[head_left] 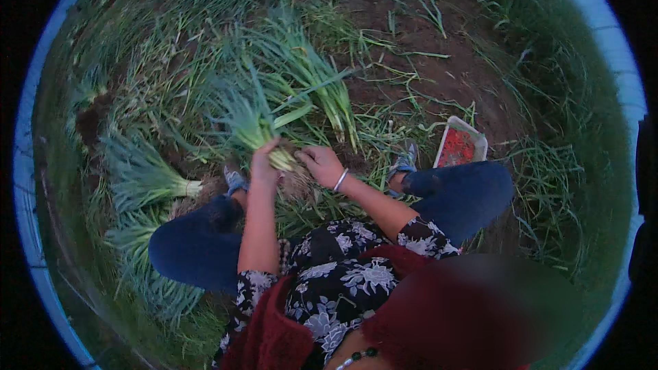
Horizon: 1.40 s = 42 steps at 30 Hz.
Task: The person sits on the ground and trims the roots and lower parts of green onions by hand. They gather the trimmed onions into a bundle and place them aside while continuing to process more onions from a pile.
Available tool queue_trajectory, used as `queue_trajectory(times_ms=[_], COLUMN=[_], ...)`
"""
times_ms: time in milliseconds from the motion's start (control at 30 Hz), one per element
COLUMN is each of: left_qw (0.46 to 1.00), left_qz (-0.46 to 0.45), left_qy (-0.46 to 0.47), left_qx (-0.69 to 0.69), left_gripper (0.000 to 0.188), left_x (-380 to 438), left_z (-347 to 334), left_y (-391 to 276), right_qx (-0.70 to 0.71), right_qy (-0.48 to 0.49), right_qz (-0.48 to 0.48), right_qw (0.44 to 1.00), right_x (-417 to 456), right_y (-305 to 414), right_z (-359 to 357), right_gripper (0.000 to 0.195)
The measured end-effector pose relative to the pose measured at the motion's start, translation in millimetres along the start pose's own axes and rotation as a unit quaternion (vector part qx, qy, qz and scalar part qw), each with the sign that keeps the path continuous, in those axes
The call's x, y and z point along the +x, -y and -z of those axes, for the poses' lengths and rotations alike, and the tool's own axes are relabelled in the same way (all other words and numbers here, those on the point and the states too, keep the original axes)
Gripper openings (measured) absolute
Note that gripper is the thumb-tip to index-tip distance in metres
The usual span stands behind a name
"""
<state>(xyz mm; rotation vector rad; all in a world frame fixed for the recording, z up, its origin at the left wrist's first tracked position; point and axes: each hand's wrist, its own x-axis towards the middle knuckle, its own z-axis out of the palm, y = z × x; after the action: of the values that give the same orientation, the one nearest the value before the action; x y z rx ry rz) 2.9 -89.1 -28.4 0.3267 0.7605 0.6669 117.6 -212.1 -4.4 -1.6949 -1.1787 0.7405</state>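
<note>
My left hand [263, 165] is wrapped around the pale stems of a bunch of green onions [252, 126]. Its leaves fan out away from me, and its stringy roots hang towards my lap. At the root end is my right hand [323, 165], a bangle on its wrist and its fingertips bent in close beside the stems. Whether those fingers pinch a strand is too small to tell. Just beyond lie loose green onions [329, 90], white ends towards me. By my left knee rests a tied bundle of green onions [177, 182], roots pointing right.
Another green onion bundle [139, 239] lies partly behind my left knee. A pale-rimmed tray [486, 146] with a red inside sits beyond my right knee. Leaf scraps litter the brown soil [452, 69]. Growing plants [555, 67] line the right side.
</note>
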Motion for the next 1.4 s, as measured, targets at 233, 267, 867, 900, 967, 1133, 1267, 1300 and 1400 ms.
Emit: queue_trajectory(times_ms=[233,267,867,900,967,1133,1267,1300,1400], left_qw=[0.950,0.936,0.993,0.988,0.985,0.990,0.991,0.989,0.979], left_qz=[-0.203,-0.219,0.106,0.144,0.158,0.104,0.114,0.127,0.129], left_qy=[0.106,0.189,0.034,0.058,0.063,0.092,0.050,0.056,0.055], left_qx=[0.211,0.199,0.051,0.017,-0.015,-0.024,0.056,0.044,0.150], left_gripper=[0.022,0.027,0.018,0.016,0.014,0.012,0.021,0.026,0.031], left_x=[-70.9,-77.8,42.6,49.6,49.3,21.5,10.2,12.6,0.0], left_z=[-143.6,-152.8,52.1,65.2,70.4,21.7,2.7,4.9,-6.8], left_y=[-179.9,-207.9,-17.5,-2.4,5.7,-12.3,-1.2,5.7,17.7], right_qx=[-0.098,-0.123,0.081,0.215,0.371,0.288,-0.093,-0.206,-0.277], right_qy=[-0.160,-0.144,-0.218,-0.186,-0.119,-0.207,-0.140,-0.098,0.013], right_qz=[-0.304,-0.335,-0.260,-0.260,-0.338,-0.127,-0.073,-0.092,-0.041], right_qw=[0.934,0.923,0.937,0.923,0.857,0.926,0.983,0.969,0.960], right_x=[-0.1,5.4,45.8,53.3,58.1,61.9,50.2,44.5,20.3], right_y=[-189.5,-193.8,-150.7,-154.9,-92.6,3.4,4.5,3.2,-16.1], right_z=[53.6,54.4,73.7,72.2,80.0,79.1,50.5,41.5,11.4], right_gripper=[0.030,0.030,0.027,0.026,0.026,0.025,0.029,0.030,0.032])
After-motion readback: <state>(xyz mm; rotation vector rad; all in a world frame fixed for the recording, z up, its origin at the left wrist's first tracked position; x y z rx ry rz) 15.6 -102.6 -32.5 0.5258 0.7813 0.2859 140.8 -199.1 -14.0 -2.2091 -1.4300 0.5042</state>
